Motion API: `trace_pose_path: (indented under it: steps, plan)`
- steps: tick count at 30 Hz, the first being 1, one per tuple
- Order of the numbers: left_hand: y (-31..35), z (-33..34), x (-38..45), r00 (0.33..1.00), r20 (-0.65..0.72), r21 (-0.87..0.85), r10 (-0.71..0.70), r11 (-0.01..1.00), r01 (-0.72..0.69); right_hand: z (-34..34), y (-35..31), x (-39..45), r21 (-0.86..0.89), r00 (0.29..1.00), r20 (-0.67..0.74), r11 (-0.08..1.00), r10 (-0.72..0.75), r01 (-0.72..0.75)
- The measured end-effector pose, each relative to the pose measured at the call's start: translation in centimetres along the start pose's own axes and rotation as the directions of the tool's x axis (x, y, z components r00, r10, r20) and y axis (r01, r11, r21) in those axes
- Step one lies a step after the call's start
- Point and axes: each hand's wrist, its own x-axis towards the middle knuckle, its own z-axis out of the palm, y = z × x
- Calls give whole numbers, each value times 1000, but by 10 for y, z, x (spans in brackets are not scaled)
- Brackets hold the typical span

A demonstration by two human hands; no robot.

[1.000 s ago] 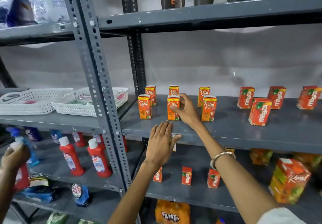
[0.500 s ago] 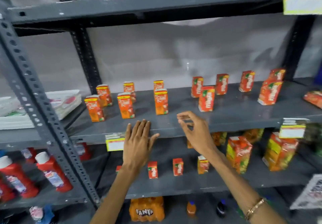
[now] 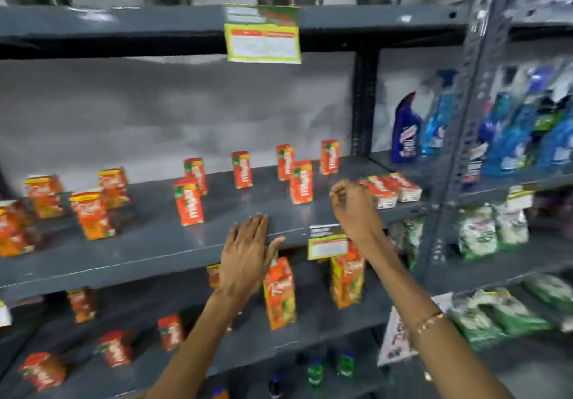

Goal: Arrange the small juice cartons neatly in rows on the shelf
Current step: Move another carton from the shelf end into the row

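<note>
Grey metal shelf [image 3: 148, 243] | left hand [image 3: 245, 259] flat, fingers spread, bracing on edge | right hand [image 3: 353, 209] empty, fingers loosely curled, nearing toppled Maaza cartons [image 3: 390, 189], likely righting them

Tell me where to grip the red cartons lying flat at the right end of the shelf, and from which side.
Take the nearer lying carton across its two long side faces, coming from above and the front. It lies flat with its broad face up, close against its neighbour, so separating them first may help. The right hand is nearest, empty.
</note>
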Motion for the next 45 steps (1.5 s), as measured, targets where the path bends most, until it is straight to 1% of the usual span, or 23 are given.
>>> trace_pose_path:
  steps: [2, 4, 5, 7, 10, 11, 12, 15, 17, 18, 21, 23, 25, 27, 29, 31, 32, 35, 38, 41, 45]
  plan:
    - [19, 9, 10, 1000, 15, 16, 0, 1000, -1, -14, 17, 12, -188, 998, -65, 982, -16, 3]
    - [27, 15, 15, 999, 42, 39, -20, 999, 19, -24, 27, 22, -438, 995, -96, 897, 18, -59]
    - [30, 17, 17, 999, 40, 48, -31, 998, 29, -28, 33, 26, -520, 993, -100, 848, 56, -101]
    - [32, 20, 18, 999, 29, 71, -43, 997, 41, -31, 41, 32, -608, 987, -85, 777, 140, -163]
    - [32, 22, 16, 999, 24, 79, -45, 996, 43, -27, 48, 38, -684, 972, -37, 703, 234, -195]
    - [32, 22, 16, 998, 26, 77, -50, 996, 48, -26, 49, 40, -677, 968, -27, 708, 251, -203]
    - [33, 22, 17, 998, 27, 77, -52, 996, 50, -26, 50, 43, -640, 963, -17, 737, 270, -217]
    - [33, 20, 17, 998, 45, 67, -47, 997, 44, -27, 49, 50, -434, 943, 60, 859, 328, -271]
    - [31, 20, 17, 998, 58, 60, -39, 998, 36, -27, 45, 49, -318, 941, 82, 904, 328, -287]
    - [29, 20, 16, 998, 58, 57, -37, 998, 34, -26, 43, 46, -274, 949, 59, 919, 311, -284]
    - [19, 17, 11, 998, 44, 49, -53, 998, 51, -28, 37, 31, -86, 972, -92, 971, 216, -224]
    - [8, 14, 5, 997, 32, 56, -75, 996, 73, -32, 26, 18, 53, 976, -144, 986, 163, -157]
    - [-3, 9, -2, 996, 27, 68, -89, 994, 87, -33, 4, 3, 153, 986, -145, 986, 84, -62]
    - [-16, 3, -8, 993, 22, 83, -114, 990, 111, -26, -24, -10, 248, 994, -104, 969, 23, 3]
    - [-25, -2, -11, 991, 17, 94, -136, 986, 134, -12, -51, -17, 322, 999, -27, 947, 26, -16]
    - [-33, -6, -14, 990, 15, 122, -144, 982, 141, 13, -76, -19, 344, 998, 58, 938, 16, -35]
    - [-36, -8, -16, 988, 20, 134, -150, 980, 146, 28, -87, -19, 327, 997, 80, 944, 4, -30]
    - [-39, -9, -17, 988, 20, 140, -154, 979, 150, 74, -111, -17, 237, 995, 100, 971, -27, 2]
    - [-39, -10, -17, 989, 31, 120, -142, 983, 137, 109, -123, -11, 189, 993, 121, 982, 2, -24]
    - [-42, -11, -18, 991, 51, 116, -123, 986, 117, 130, -127, -4, 162, 993, 107, 985, 41, -58]
    - [-46, -8, -20, 994, 35, 130, -100, 987, 94, 141, -126, -1, 128, 991, 114, 988, 69, -83]
